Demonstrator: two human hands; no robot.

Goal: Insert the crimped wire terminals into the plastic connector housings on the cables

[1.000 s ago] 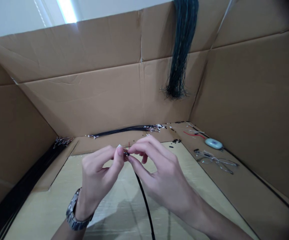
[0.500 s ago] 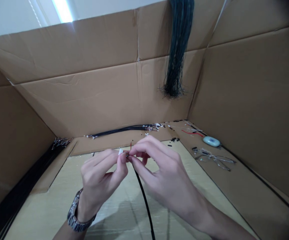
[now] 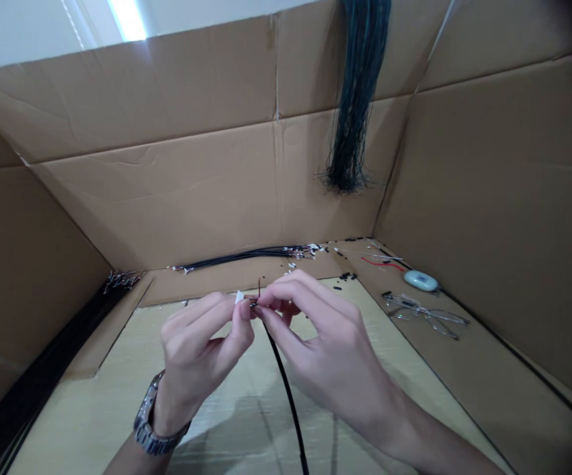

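Between my two hands, fine wires fan out from the end of a black cable (image 3: 286,389), which curves down to the lower edge of the view. My left hand (image 3: 205,343) pinches a small white connector (image 3: 239,297) between thumb and index finger, with wires beside it. Close against it, my right hand (image 3: 315,336) pinches the wires at the cable's end between thumb and fingertips. One thin reddish-brown wire (image 3: 259,286) sticks straight up between the hands. The exact contact at the fingertips is partly hidden. A metal watch (image 3: 153,422) is on my left wrist.
Cardboard walls (image 3: 177,191) surround the work surface. A bundle of black cables (image 3: 246,255) lies along the back; another bundle (image 3: 68,330) is at left. Dark green wires (image 3: 357,92) hang above. Glasses (image 3: 424,311) and a pale blue oval device (image 3: 421,281) lie at right.
Both hands keep nearly the same pinch on the connector and the wires. The whole view has shifted slightly; otherwise little differs.
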